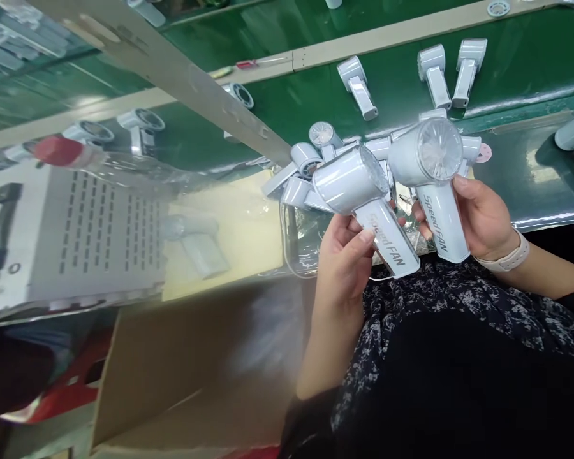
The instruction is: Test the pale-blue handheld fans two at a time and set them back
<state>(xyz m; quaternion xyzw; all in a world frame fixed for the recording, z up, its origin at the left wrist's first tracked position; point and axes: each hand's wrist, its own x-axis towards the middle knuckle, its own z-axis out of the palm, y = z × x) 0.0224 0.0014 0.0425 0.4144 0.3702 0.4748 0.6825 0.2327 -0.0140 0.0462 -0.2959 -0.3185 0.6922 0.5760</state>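
Note:
My left hand (pixel 347 255) grips the handle of a white hand-held fan (pixel 358 191) printed "Speed FAN", its round head tilted up to the left. My right hand (pixel 478 217), with a pale watch strap at the wrist, holds a second white fan (pixel 433 166) of the same kind by its handle, the clear front grille facing me. Both fans are held side by side above my lap, just in front of a pile of several white fans (pixel 306 172) lying on the green belt's near edge.
A green conveyor belt (pixel 507 83) carries more white fans (pixel 356 86) (pixel 466 67). A grey perforated metal box (pixel 86 236) stands at left, a brown cardboard carton (pixel 182 370) below it. A pale diagonal rail (pixel 182 76) crosses overhead. Clear plastic bags (pixel 310 242) lie by the pile.

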